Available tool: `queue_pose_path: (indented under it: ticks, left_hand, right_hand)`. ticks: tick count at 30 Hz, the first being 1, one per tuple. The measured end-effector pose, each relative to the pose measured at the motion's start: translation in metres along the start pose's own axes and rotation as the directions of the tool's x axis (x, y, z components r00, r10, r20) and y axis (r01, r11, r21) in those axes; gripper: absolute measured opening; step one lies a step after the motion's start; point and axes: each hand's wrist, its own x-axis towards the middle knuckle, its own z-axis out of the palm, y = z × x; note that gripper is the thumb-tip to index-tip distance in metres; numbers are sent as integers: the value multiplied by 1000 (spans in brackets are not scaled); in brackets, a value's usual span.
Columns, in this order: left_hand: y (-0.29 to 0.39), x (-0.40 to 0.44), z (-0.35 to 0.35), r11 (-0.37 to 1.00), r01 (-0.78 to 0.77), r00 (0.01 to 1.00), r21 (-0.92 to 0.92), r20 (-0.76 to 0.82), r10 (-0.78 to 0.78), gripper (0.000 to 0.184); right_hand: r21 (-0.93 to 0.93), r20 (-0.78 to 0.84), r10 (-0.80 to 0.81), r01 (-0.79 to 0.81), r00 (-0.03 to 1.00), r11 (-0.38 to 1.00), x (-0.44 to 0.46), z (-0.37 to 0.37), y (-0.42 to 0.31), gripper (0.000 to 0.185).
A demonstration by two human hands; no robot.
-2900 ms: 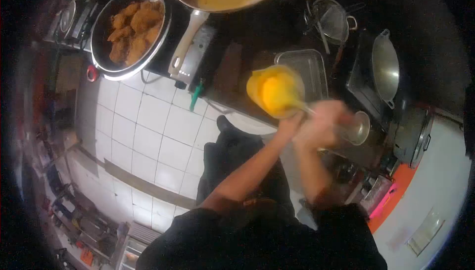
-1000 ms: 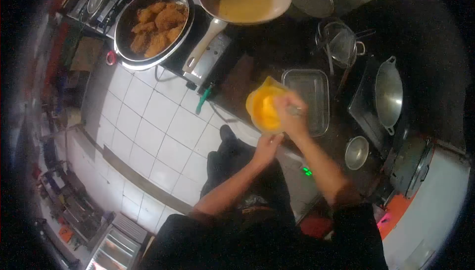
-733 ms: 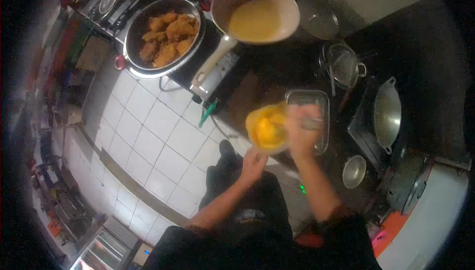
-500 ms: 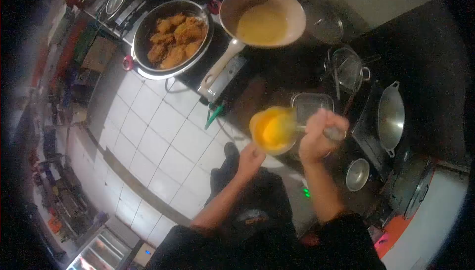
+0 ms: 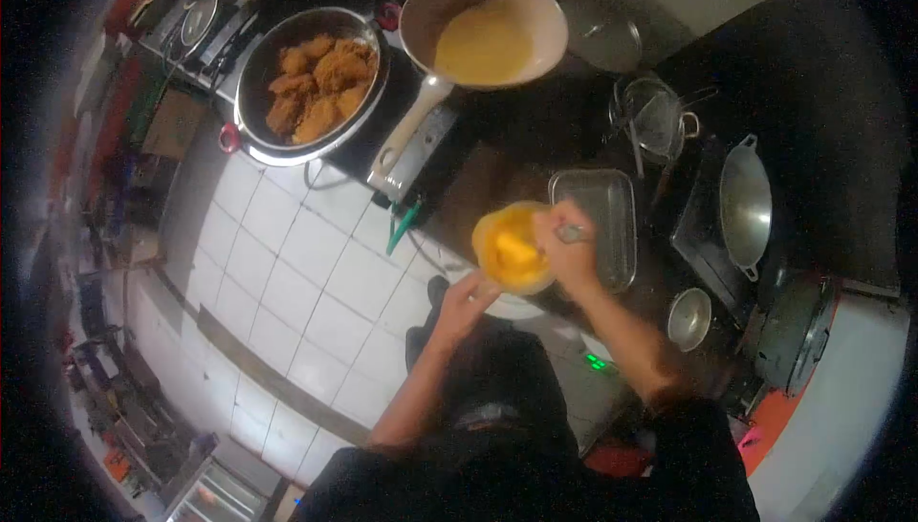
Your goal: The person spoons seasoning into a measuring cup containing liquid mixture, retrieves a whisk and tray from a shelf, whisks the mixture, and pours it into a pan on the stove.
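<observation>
My left hand (image 5: 469,300) grips the near left side of a bowl (image 5: 484,247) with bright yellow contents. The bowl is tilted, its mouth facing up at me. My right hand (image 5: 566,243) is closed around the metal handle of what looks like a whisk (image 5: 572,232). The handle's end pokes out of the fist, and the head is blurred in the yellow mix. Just right of the bowl lies a clear rectangular container (image 5: 617,226), partly behind my right hand. A white round rim (image 5: 516,308) shows under the bowl.
A pot of fried brown pieces (image 5: 359,111) and a pan of pale yellow liquid (image 5: 550,34) stand at the back. To the right are strainers (image 5: 660,116), a two-handled wok (image 5: 746,192) and a small metal bowl (image 5: 689,319). White floor tiles (image 5: 316,254) lie left of the counter.
My right hand has moved left and down, close over the bowl, bringing the whisk into the yellow mix. More of the clear container now shows. The whole view has shifted slightly.
</observation>
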Motion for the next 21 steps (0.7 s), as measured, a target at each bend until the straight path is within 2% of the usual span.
queue_pose_path:
  ticks: [2, 4, 5, 6, 7, 8, 10, 11, 13, 14, 15, 16, 17, 18, 19, 20, 21]
  left_hand:
    - [5, 16, -3, 996, -66, 998, 59, -1, 66, 28]
    - [16, -5, -8, 988, -66, 998, 138, 21, 64, 26]
    - [23, -7, -3, 994, 32, 999, 108, 16, -34, 24]
    - [28, -5, -1, 989, 123, 992, 78, 8, -124, 22]
    - [19, 1, -1, 997, 15, 1000, 79, 1, -15, 19]
    - [9, 4, -4, 974, -125, 992, 190, 38, 120, 31]
    - [-8, 4, -6, 963, -169, 985, 211, 0, 173, 32]
    - [-2, -9, -5, 960, -174, 983, 219, -19, 182, 32]
    - [18, 0, -3, 998, 46, 999, 41, -2, -46, 27]
    - [19, 1, -3, 993, -12, 1000, 115, -7, 12, 29]
    - [15, -6, -2, 991, -25, 1000, 133, 20, 23, 30]
    - [16, 0, -7, 984, -69, 997, 162, 58, 60, 31]
    - [14, -3, -5, 984, -78, 996, 162, 56, 70, 31]
    - [10, -12, -2, 989, -68, 997, 128, 38, 63, 31]
    - [6, 4, -2, 991, -93, 996, 100, 20, 91, 31]
    - [6, -4, 3, 993, -71, 997, 92, 17, 69, 31]
    - [9, -6, 3, 990, -66, 998, 121, 9, 65, 30]
  right_hand:
    - [64, 77, 105, -110, 991, 992, 14, 8, -29, 20]
    - [160, -173, 108, -81, 979, 984, -4, 4, 0, 18]
    - [-77, 178, 131, -119, 975, 990, -4, -6, 20, 17]
    - [-302, 495, 213, -63, 843, 951, -1, -8, 30, 16]
    - [-250, 342, 120, -33, 932, 968, 10, 1, -7, 15]
    - [-216, 370, 104, -23, 923, 976, -1, -4, 5, 15]
    - [-3, 164, 23, -23, 986, 1000, -20, -9, 39, 18]
    - [15, 178, 17, -20, 984, 1000, -25, -11, 25, 18]
    - [-222, 205, 275, -229, 939, 948, -8, -3, 5, 13]
    - [-214, 218, 272, -226, 937, 950, -6, -2, 16, 13]
    - [-350, 205, 12, 61, 979, 935, -15, -12, 33, 11]
    - [-463, 215, -273, 344, 938, 817, -15, -7, 34, 9]
    - [-459, 214, -283, 352, 935, 816, -14, -8, 30, 9]
    - [-282, 94, -224, 242, 970, 929, -13, -4, 7, 9]
    - [-61, -21, -165, 163, 986, 985, 0, 6, -8, 10]
    - [141, -100, -35, 49, 994, 989, -8, 0, -20, 11]
    - [151, -325, -50, 103, 944, 983, -23, 3, -1, 12]
